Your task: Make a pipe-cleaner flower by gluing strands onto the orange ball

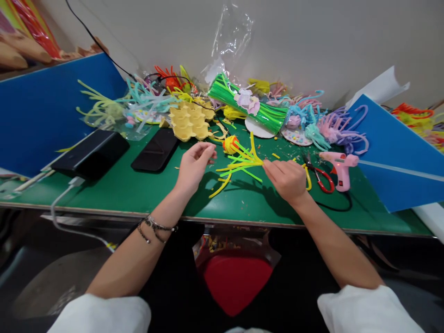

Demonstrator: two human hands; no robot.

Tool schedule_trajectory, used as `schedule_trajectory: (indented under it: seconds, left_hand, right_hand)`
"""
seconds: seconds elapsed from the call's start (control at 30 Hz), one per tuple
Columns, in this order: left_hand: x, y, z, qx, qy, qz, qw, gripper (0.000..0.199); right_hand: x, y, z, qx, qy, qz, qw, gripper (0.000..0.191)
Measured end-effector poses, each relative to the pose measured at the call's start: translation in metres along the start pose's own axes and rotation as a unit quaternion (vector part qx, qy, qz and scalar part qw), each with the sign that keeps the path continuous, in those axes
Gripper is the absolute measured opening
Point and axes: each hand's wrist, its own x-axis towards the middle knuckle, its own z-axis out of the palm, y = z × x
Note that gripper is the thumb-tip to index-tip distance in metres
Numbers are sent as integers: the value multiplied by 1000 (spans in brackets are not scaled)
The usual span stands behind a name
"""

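My right hand (286, 178) is closed in a pinch around the gathered end of a bundle of yellow and green pipe cleaners (248, 161). Their loose ends fan out to the left above the green tabletop. Just behind them is a rounded yellow and orange pipe-cleaner piece (230, 144); whether it is joined to the bundle I cannot tell. My left hand (196, 164) hovers left of the fanned ends, its fingers loosely bent and apart from the thumb, with nothing visible in it. Beside my right hand lie red-handled scissors (324, 179) and a bent yellow pipe cleaner (308, 178).
A pink glue gun (342, 169) stands at the right. A phone (155, 150) and a black power bank (90, 155) with a white cable lie left. Behind are a yellow egg carton (190, 121), a bagged green pipe-cleaner bundle (248, 104) and colourful pipe-cleaner pieces. Blue panels (398, 152) flank the table.
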Motion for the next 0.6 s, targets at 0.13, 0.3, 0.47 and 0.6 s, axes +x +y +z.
schedule_trajectory:
  seconds: [0.13, 0.3, 0.47, 0.6]
  left_hand:
    - [-5, 2, 3, 11, -100, -48, 994, 37]
    - [-17, 6, 13, 93, -167, -45, 980, 33]
    - [-13, 3, 10, 90, -111, -6, 990, 23]
    - [-3, -1, 5, -44, -10, 28, 999, 19]
  right_hand:
    - [-1, -1, -1, -4, -2, 1, 1000, 19]
    - [-1, -3, 0, 3, -11, 0, 1000, 21]
    - [-1, -1, 0, -4, -2, 3, 1000, 20]
    - [-1, 1, 0, -9, 7, 19, 1000, 21]
